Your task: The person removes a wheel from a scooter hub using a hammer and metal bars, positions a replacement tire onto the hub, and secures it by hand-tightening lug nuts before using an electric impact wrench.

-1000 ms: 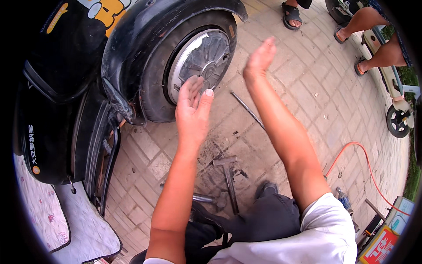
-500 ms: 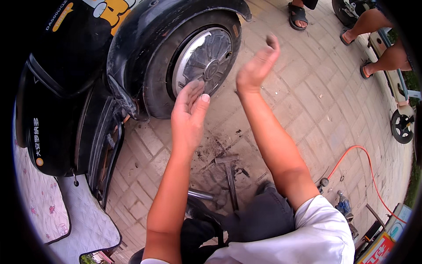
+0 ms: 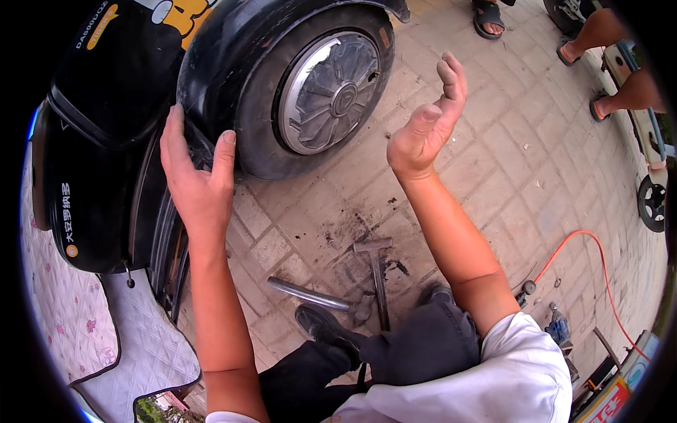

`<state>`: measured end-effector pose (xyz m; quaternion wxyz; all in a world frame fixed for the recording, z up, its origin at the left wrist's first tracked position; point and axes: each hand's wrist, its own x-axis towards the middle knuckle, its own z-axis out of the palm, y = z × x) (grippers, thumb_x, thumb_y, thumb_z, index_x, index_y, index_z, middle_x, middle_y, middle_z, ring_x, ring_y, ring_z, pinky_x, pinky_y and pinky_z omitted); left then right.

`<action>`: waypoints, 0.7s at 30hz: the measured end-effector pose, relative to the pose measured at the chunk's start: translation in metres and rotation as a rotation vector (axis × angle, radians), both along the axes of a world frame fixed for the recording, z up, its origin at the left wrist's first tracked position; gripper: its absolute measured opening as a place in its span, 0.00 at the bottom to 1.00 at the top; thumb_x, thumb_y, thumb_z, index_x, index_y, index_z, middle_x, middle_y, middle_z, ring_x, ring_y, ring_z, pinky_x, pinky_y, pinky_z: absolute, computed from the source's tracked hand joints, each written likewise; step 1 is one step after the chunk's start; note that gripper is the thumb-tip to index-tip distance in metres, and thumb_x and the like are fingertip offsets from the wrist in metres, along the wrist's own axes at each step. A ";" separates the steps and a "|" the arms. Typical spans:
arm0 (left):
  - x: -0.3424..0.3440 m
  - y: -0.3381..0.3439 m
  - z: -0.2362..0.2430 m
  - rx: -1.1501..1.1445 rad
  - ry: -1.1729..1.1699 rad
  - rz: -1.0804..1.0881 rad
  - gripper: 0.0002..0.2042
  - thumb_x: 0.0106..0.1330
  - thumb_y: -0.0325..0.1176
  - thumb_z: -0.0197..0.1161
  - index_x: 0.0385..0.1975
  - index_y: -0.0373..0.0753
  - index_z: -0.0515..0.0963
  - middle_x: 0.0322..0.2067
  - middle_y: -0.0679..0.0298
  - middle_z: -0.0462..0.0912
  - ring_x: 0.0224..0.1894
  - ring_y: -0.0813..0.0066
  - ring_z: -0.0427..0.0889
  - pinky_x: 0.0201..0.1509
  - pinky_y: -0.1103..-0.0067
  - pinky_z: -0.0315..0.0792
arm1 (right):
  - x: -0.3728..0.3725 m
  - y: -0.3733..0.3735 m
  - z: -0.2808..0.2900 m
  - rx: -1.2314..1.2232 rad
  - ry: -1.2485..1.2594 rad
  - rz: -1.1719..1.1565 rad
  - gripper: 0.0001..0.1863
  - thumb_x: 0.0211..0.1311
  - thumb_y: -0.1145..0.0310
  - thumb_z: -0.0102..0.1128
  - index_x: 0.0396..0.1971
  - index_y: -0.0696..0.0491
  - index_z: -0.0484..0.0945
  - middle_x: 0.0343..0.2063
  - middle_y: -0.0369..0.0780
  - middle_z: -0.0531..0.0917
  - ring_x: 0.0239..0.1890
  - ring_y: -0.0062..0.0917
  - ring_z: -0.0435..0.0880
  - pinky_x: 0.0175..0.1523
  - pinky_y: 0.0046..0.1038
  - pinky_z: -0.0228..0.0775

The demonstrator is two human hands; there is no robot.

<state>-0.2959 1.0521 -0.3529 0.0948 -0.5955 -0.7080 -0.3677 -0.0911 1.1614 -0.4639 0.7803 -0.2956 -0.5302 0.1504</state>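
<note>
My left hand (image 3: 196, 180) is open, its thumb apart from the fingers, and overlaps the lower end of the black fender (image 3: 204, 63) in view; whether it touches cannot be made out. My right hand (image 3: 430, 127) is raised over the paving, empty, fingers loosely curved and thumb apart. Between and beyond the hands stands the scooter's wheel (image 3: 261, 134), a black tyre around a round silver-grey hub cover (image 3: 331, 92). On the ground before me lie a hammer (image 3: 381, 282) and a metal tube (image 3: 307, 292).
A black scooter body (image 3: 99, 190) fills the left, with a quilted pale cover (image 3: 141, 338) below it. An orange hose (image 3: 596, 236) curves across the paving at right, near tools (image 3: 557, 324). Bystanders' sandalled feet (image 3: 488, 19) and a kick scooter (image 3: 650, 201) are at upper right.
My left hand has moved left, from before the hub cover to the fender's lower end, and its thumb has spread. My right hand has shifted slightly right, its fingers now more visible.
</note>
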 end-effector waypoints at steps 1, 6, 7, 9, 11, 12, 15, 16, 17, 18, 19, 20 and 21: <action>-0.003 -0.001 -0.003 0.005 0.035 -0.011 0.30 0.58 0.38 0.67 0.58 0.29 0.67 0.56 0.48 0.70 0.59 0.56 0.69 0.64 0.70 0.60 | -0.008 -0.004 -0.003 0.031 0.047 0.015 0.34 0.68 0.44 0.41 0.57 0.61 0.62 0.58 0.51 0.64 0.61 0.40 0.62 0.68 0.39 0.47; 0.004 0.012 -0.003 0.043 0.020 -0.044 0.29 0.57 0.37 0.67 0.58 0.33 0.68 0.56 0.49 0.70 0.58 0.56 0.70 0.61 0.70 0.64 | -0.068 0.044 -0.030 -0.012 -0.252 -0.193 0.39 0.62 0.35 0.42 0.54 0.58 0.66 0.56 0.49 0.65 0.59 0.45 0.62 0.64 0.54 0.41; 0.004 0.011 -0.002 0.039 -0.014 -0.055 0.29 0.57 0.37 0.67 0.58 0.33 0.68 0.56 0.49 0.70 0.57 0.56 0.71 0.60 0.70 0.65 | -0.069 0.045 -0.032 0.016 -0.269 -0.170 0.38 0.63 0.36 0.43 0.53 0.59 0.66 0.57 0.50 0.64 0.59 0.44 0.62 0.64 0.51 0.43; 0.001 0.009 0.001 0.003 -0.038 -0.047 0.28 0.57 0.38 0.67 0.58 0.34 0.69 0.57 0.50 0.70 0.58 0.57 0.71 0.60 0.70 0.66 | -0.058 0.044 -0.033 0.006 -0.216 -0.084 0.37 0.63 0.38 0.44 0.54 0.60 0.66 0.57 0.50 0.64 0.59 0.44 0.62 0.65 0.48 0.45; -0.005 0.008 0.001 -0.023 -0.111 -0.057 0.28 0.58 0.38 0.66 0.58 0.35 0.69 0.57 0.51 0.71 0.58 0.58 0.71 0.60 0.69 0.67 | -0.028 0.042 -0.029 -0.007 -0.165 -0.056 0.35 0.66 0.42 0.44 0.55 0.63 0.64 0.57 0.51 0.64 0.60 0.42 0.62 0.66 0.41 0.48; -0.006 0.006 0.002 -0.025 -0.125 -0.043 0.28 0.58 0.38 0.66 0.58 0.35 0.70 0.57 0.51 0.71 0.58 0.59 0.71 0.61 0.69 0.67 | -0.005 0.041 -0.026 -0.050 -0.112 -0.104 0.35 0.68 0.44 0.43 0.55 0.64 0.62 0.58 0.51 0.64 0.60 0.42 0.61 0.66 0.40 0.48; -0.009 0.000 0.004 -0.012 -0.167 -0.038 0.27 0.59 0.38 0.66 0.57 0.34 0.70 0.56 0.53 0.71 0.58 0.62 0.71 0.61 0.68 0.67 | 0.049 0.037 -0.013 -0.153 -0.007 -0.247 0.34 0.70 0.48 0.41 0.58 0.65 0.57 0.58 0.50 0.63 0.61 0.41 0.61 0.67 0.38 0.48; -0.009 -0.002 0.003 -0.013 -0.158 -0.040 0.27 0.59 0.37 0.66 0.57 0.34 0.70 0.56 0.53 0.71 0.58 0.62 0.71 0.61 0.68 0.67 | 0.050 0.032 -0.009 -0.150 0.037 -0.234 0.33 0.70 0.48 0.41 0.58 0.65 0.57 0.58 0.50 0.62 0.61 0.41 0.61 0.67 0.39 0.47; -0.009 -0.002 0.003 -0.013 -0.152 -0.042 0.27 0.59 0.37 0.66 0.57 0.33 0.70 0.56 0.53 0.71 0.58 0.62 0.71 0.61 0.68 0.67 | 0.050 0.028 -0.002 -0.145 0.078 -0.221 0.33 0.70 0.48 0.41 0.58 0.65 0.57 0.58 0.50 0.62 0.62 0.41 0.60 0.67 0.39 0.46; -0.008 0.001 0.004 -0.006 -0.146 -0.047 0.27 0.59 0.36 0.66 0.57 0.33 0.70 0.56 0.53 0.71 0.58 0.62 0.71 0.61 0.68 0.67 | 0.050 0.029 0.002 -0.134 0.120 -0.211 0.33 0.70 0.48 0.41 0.58 0.64 0.56 0.58 0.50 0.62 0.62 0.42 0.59 0.68 0.40 0.45; -0.006 0.003 0.003 0.008 -0.141 -0.048 0.27 0.59 0.36 0.66 0.57 0.33 0.69 0.56 0.52 0.71 0.58 0.61 0.71 0.61 0.68 0.67 | 0.020 0.045 -0.010 -0.113 0.077 -0.202 0.34 0.69 0.46 0.41 0.58 0.64 0.57 0.59 0.50 0.61 0.62 0.42 0.59 0.68 0.41 0.43; 0.004 0.011 0.002 0.027 -0.137 -0.067 0.27 0.59 0.35 0.66 0.58 0.33 0.69 0.56 0.52 0.71 0.58 0.61 0.71 0.61 0.68 0.67 | -0.013 0.070 -0.020 -0.087 0.035 -0.211 0.35 0.68 0.44 0.41 0.58 0.64 0.58 0.59 0.51 0.61 0.62 0.42 0.58 0.68 0.42 0.42; 0.008 0.015 0.001 0.031 -0.130 -0.093 0.26 0.60 0.35 0.65 0.58 0.32 0.69 0.56 0.52 0.71 0.58 0.61 0.71 0.61 0.68 0.67 | -0.035 0.082 -0.019 -0.071 -0.051 -0.251 0.36 0.67 0.43 0.41 0.57 0.63 0.60 0.59 0.51 0.61 0.62 0.43 0.57 0.68 0.44 0.41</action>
